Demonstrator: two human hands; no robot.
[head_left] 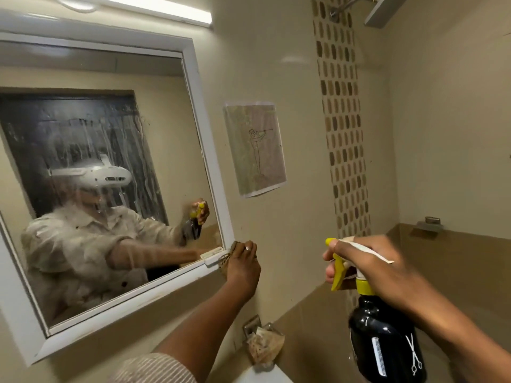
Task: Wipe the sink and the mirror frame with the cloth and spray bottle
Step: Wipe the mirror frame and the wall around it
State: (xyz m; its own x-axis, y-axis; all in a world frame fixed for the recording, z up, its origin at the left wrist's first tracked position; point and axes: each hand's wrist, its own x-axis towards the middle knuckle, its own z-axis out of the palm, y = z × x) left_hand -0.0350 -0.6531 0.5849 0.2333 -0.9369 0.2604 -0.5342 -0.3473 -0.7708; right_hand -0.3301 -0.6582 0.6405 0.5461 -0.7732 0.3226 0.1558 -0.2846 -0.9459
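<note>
The white mirror frame (206, 150) hangs on the beige wall at the left, its glass streaked with running spray. My left hand (243, 268) presses a brownish cloth (227, 259) against the frame's lower right corner; the hand hides most of the cloth. To the right, my right hand (373, 268) grips a black spray bottle (385, 341) with a yellow-and-white trigger head, nozzle aimed left toward the mirror. Only a white edge of the sink (262, 375) shows at the bottom.
A wall-mounted soap holder (264, 344) with a crumpled wrapper sits just above the sink edge, below my left forearm. A paper drawing (255, 147) is taped to the wall right of the mirror. A shower head (383, 8) is at the top right, and a small metal shelf (430, 225) at the right.
</note>
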